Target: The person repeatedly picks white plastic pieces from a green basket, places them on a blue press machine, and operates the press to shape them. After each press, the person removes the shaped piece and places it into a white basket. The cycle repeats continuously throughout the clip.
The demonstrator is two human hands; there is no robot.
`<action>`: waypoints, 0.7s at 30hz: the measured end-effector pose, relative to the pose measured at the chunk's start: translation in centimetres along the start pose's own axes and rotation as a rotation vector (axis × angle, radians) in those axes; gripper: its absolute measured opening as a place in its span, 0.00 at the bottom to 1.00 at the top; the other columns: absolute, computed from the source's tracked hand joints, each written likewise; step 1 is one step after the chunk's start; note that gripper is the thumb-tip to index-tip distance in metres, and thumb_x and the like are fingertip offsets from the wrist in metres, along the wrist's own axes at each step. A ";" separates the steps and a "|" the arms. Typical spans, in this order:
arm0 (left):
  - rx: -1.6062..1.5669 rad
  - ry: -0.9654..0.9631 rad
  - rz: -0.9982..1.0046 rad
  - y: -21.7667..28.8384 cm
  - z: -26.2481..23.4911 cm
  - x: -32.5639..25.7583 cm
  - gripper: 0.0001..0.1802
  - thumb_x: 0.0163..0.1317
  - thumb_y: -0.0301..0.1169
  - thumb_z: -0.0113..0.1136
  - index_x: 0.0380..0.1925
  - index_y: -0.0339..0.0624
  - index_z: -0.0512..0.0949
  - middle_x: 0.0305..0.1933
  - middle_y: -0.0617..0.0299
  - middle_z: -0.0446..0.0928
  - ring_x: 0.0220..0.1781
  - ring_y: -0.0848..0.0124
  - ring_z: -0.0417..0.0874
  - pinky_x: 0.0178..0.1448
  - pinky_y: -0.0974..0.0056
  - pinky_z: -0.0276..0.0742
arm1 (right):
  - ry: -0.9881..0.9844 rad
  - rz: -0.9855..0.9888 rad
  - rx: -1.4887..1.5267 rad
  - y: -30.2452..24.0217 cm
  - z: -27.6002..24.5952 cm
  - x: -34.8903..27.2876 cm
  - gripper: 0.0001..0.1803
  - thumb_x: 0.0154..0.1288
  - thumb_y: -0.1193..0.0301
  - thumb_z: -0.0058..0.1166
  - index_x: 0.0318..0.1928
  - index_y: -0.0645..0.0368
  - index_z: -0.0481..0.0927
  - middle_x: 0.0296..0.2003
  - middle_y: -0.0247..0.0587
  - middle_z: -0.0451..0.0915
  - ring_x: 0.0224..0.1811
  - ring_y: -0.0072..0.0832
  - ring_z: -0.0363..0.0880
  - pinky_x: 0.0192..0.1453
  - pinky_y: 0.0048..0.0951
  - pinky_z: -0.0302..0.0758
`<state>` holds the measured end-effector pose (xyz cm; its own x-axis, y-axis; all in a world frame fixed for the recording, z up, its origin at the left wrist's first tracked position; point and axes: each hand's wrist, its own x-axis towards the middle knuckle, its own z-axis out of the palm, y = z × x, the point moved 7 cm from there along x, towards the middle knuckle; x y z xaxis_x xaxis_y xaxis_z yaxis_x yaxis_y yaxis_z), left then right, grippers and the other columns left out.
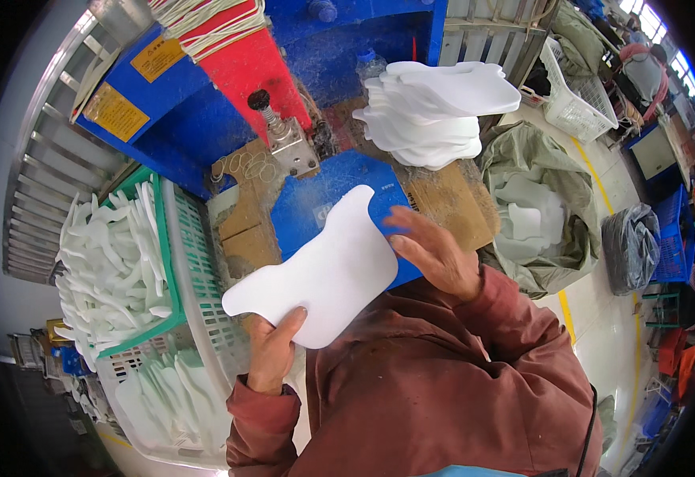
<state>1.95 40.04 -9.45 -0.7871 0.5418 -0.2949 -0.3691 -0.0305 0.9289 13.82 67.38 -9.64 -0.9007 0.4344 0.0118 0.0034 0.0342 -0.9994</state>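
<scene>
A white, curved-edge foam-like sheet (324,274) lies tilted across the middle, in front of my body. My left hand (270,354) grips its lower left edge, thumb on top and the other fingers hidden beneath. At the sheet's right edge is my right hand (441,256), fingers stretched out and slightly blurred; I cannot tell whether it touches the sheet. Under and behind the sheet is a blue board (296,208) on brown cardboard. A metal block with a black knob (288,145) stands just beyond the board. Similar white sheets form a stack (431,119) at the far right of the work surface.
A blue machine frame (347,40) with a red upright (232,67) rises behind. On the left, a green basket (174,294) holds many white pieces, above a white crate (204,318) with more sheets. An open sack (574,175) with white pieces stands right.
</scene>
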 end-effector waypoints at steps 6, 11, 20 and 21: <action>0.106 -0.063 -0.022 0.3 -2.0 0.5 0.29 0.69 0.20 0.63 0.70 0.29 0.72 0.66 0.54 0.80 0.65 0.66 0.82 0.71 0.59 0.76 | -0.220 0.163 0.496 3.2 4.7 3.7 0.24 0.82 0.68 0.59 0.70 0.70 0.74 0.54 0.38 0.86 0.54 0.20 0.83 0.57 0.26 0.81; 0.159 0.091 0.093 2.9 -4.2 0.9 0.30 0.69 0.18 0.63 0.71 0.31 0.71 0.66 0.56 0.80 0.65 0.67 0.82 0.72 0.60 0.75 | -0.205 0.204 0.370 3.0 7.0 6.1 0.23 0.81 0.71 0.58 0.69 0.70 0.74 0.48 0.35 0.87 0.47 0.16 0.81 0.50 0.22 0.80; 0.130 0.172 0.159 5.8 -6.5 1.6 0.34 0.69 0.18 0.62 0.75 0.33 0.68 0.69 0.56 0.79 0.68 0.66 0.80 0.74 0.59 0.73 | -0.239 0.191 0.351 1.1 9.0 8.2 0.22 0.78 0.68 0.60 0.65 0.68 0.76 0.40 0.34 0.85 0.40 0.15 0.76 0.41 0.25 0.74; 0.133 0.167 0.152 5.8 -6.5 1.7 0.34 0.70 0.19 0.61 0.76 0.33 0.68 0.70 0.56 0.78 0.69 0.66 0.80 0.75 0.59 0.72 | -0.237 0.199 0.335 1.1 9.0 8.4 0.22 0.78 0.68 0.60 0.65 0.68 0.76 0.40 0.34 0.85 0.39 0.15 0.76 0.40 0.25 0.74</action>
<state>-4.78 35.34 -6.00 -0.9034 0.3927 -0.1723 -0.1808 0.0155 0.9834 2.38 62.94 -10.94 -0.9714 0.1836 -0.1505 0.0810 -0.3396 -0.9371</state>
